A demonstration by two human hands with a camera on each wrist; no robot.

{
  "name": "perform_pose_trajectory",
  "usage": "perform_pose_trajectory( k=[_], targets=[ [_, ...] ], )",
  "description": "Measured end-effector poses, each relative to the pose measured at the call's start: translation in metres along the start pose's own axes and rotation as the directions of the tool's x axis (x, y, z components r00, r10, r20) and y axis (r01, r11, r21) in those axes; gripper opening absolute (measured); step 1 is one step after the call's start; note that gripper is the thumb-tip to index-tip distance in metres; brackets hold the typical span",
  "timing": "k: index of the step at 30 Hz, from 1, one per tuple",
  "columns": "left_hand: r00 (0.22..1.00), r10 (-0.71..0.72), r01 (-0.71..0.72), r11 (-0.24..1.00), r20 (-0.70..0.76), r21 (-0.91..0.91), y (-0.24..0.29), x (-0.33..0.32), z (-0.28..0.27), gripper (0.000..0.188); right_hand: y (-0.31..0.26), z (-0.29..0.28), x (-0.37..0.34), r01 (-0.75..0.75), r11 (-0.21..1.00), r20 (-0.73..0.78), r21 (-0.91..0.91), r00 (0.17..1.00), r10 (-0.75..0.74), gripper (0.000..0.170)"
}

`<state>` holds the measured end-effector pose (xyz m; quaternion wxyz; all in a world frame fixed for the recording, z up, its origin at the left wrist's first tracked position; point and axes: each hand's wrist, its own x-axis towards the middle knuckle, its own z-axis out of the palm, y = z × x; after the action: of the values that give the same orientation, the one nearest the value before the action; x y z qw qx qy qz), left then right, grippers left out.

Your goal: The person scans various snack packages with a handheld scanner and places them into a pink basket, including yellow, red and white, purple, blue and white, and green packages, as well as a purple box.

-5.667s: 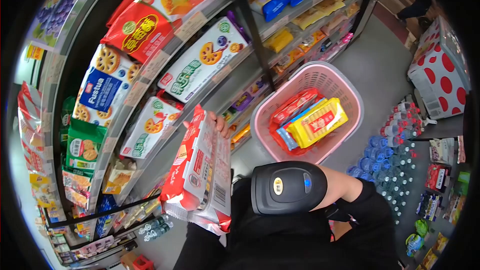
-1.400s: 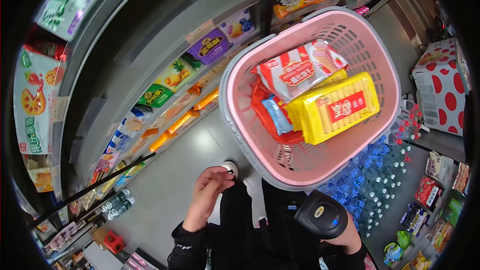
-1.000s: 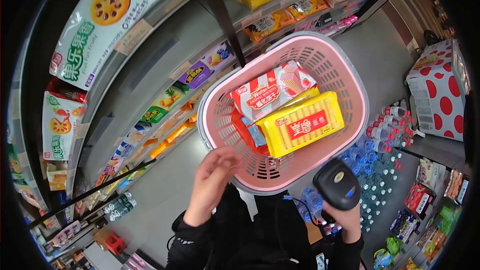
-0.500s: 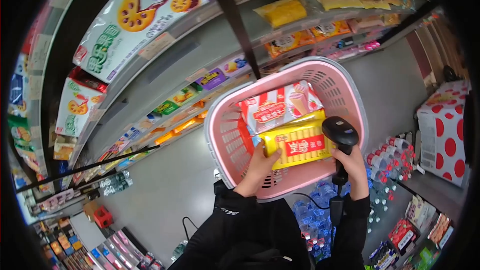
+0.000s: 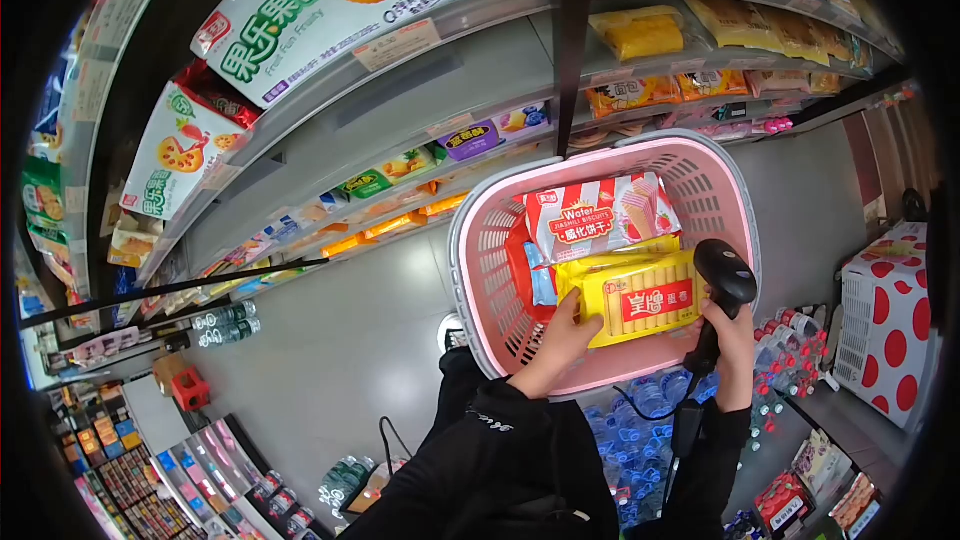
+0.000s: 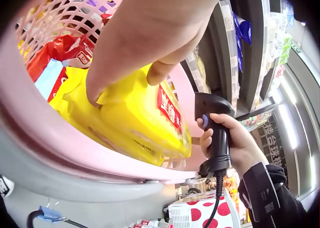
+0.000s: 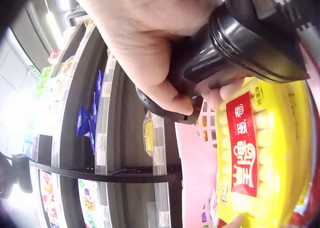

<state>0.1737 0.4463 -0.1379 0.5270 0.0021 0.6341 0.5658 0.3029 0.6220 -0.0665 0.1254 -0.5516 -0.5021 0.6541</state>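
In the head view a pink basket [image 5: 618, 377] holds a yellow egg-roll pack [image 5: 650, 298], a red-and-white wafer pack [image 5: 600, 216] behind it, and red and light blue packs. My left hand [image 5: 560, 345] grips the yellow pack's left end, thumb on top. My right hand [image 5: 732, 350] holds a black scanner [image 5: 724, 275] by its handle at the pack's right end. In the right wrist view, fingers of the right hand [image 7: 160, 53] wrap the scanner handle [image 7: 220, 48], close beside the yellow pack [image 7: 250, 153]. The left wrist view shows the left hand [image 6: 150, 33] over the yellow pack [image 6: 135, 113].
Shelves [image 5: 400, 90] with biscuit boxes and bread packs run along the left and behind the basket. Bottled drinks [image 5: 650, 395] stand on the floor at the basket's near right. A polka-dot box [image 5: 885, 325] is at far right. The scanner's cable hangs below the right hand.
Both hands came to the yellow pack from outside the basket, the left now gripping it. The right brought the scanner upright beside it. The wafer pack, earlier held in the left hand, lies in the basket.
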Motion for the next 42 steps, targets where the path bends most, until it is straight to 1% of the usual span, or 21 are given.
perform_pose_trajectory(
  k=[1,3,5,7,9,11,13,15,16,17,19,20,22,25,27,28,32,35,37,39,42],
  targets=[
    [0.999,-0.031,0.032,0.998,-0.035,0.045,0.002,-0.004,-0.001,0.060,0.003,-0.002,-0.004,0.002,1.000,0.002,-0.008,1.000,-0.002,0.030],
    [0.996,-0.059,0.064,0.995,-0.073,0.082,0.005,-0.010,-0.011,0.061,0.004,0.001,-0.012,0.093,0.995,-0.091,-0.034,0.991,-0.096,0.029],
    [0.993,0.118,-0.119,0.988,0.017,0.100,0.001,-0.014,-0.028,0.050,-0.001,0.009,-0.024,0.088,0.995,-0.099,-0.043,0.991,-0.092,0.028],
    [0.991,0.129,-0.132,0.989,0.041,0.074,0.024,-0.034,-0.040,0.045,-0.005,0.017,-0.047,0.158,0.986,-0.119,-0.045,0.979,-0.163,0.028],
    [0.987,0.146,-0.150,0.987,0.060,0.062,0.052,-0.054,-0.059,0.041,-0.012,0.030,-0.066,0.128,0.991,-0.032,-0.025,0.991,-0.129,0.028],
    [0.965,0.166,-0.146,0.983,0.203,-0.111,0.074,-0.069,-0.082,0.032,-0.015,0.047,-0.087,0.116,0.988,0.058,-0.101,0.992,-0.111,0.027],
    [0.970,0.164,-0.136,0.978,0.179,-0.159,0.089,-0.078,-0.104,0.029,-0.006,0.059,-0.104,0.121,0.977,0.134,-0.173,0.986,-0.098,0.035],
    [0.968,0.212,-0.181,0.960,0.133,-0.214,0.096,-0.083,-0.133,0.028,0.000,0.088,-0.123,0.226,0.958,0.180,-0.175,0.964,-0.195,0.026],
    [0.979,0.181,-0.158,0.966,0.097,-0.206,0.099,-0.085,-0.149,0.027,-0.001,0.103,-0.135,0.232,0.960,0.196,-0.158,0.960,-0.200,0.028],
    [0.985,0.168,-0.157,0.972,0.048,-0.176,0.100,-0.085,-0.166,0.026,-0.003,0.117,-0.146,0.250,0.947,0.217,-0.200,0.954,-0.206,0.038],
    [0.984,0.172,-0.176,0.957,-0.037,-0.230,0.097,-0.080,-0.205,0.025,-0.004,0.141,-0.161,0.285,0.933,0.297,-0.222,0.931,-0.214,0.050],
    [0.986,0.149,-0.165,0.943,-0.080,-0.287,0.098,-0.080,-0.225,0.024,-0.014,0.156,-0.168,0.235,0.948,0.369,-0.216,0.918,-0.143,0.059],
    [0.981,0.113,-0.168,0.897,-0.156,-0.409,0.100,-0.082,-0.269,0.022,-0.012,0.184,-0.178,0.243,0.945,0.410,-0.218,0.902,-0.137,0.057],
    [0.964,0.039,-0.162,0.870,-0.263,-0.466,0.105,-0.097,-0.336,0.022,-0.011,0.231,-0.195,0.295,0.925,0.446,-0.238,0.879,-0.165,0.049],
    [0.955,0.042,-0.178,0.873,-0.294,-0.454,0.109,-0.117,-0.374,0.021,-0.010,0.252,-0.205,0.319,0.895,0.530,-0.313,0.840,-0.114,0.045],
    [0.949,0.043,-0.187,0.875,-0.312,-0.447,0.111,-0.125,-0.390,0.021,-0.012,0.264,-0.211,0.373,0.872,0.547,-0.316,0.823,-0.153,0.040],
    [0.940,0.053,-0.200,0.886,-0.336,-0.419,0.124,-0.159,-0.442,0.022,-0.017,0.294,-0.236,0.400,0.860,0.556,-0.316,0.813,-0.173,0.038],
    [0.960,0.057,-0.156,0.923,-0.275,-0.352,0.127,-0.178,-0.474,0.022,-0.024,0.305,-0.255,0.432,0.829,0.584,-0.355,0.795,-0.164,0.038],
    [0.962,0.078,-0.164,0.932,-0.261,-0.322,0.128,-0.192,-0.489,0.022,-0.027,0.307,-0.269,0.471,0.799,0.578,-0.375,0.792,-0.195,0.035],
    [0.961,0.090,-0.148,0.967,-0.261,-0.210,0.126,-0.205,-0.500,0.022,-0.029,0.304,-0.282,0.491,0.781,0.597,-0.385,0.778,-0.195,0.034],
    [0.957,0.107,-0.162,0.968,-0.270,-0.192,0.121,-0.229,-0.501,0.022,-0.028,0.296,-0.296,0.533,0.771,0.596,-0.350,0.761,-0.256,0.035]
  ],
)
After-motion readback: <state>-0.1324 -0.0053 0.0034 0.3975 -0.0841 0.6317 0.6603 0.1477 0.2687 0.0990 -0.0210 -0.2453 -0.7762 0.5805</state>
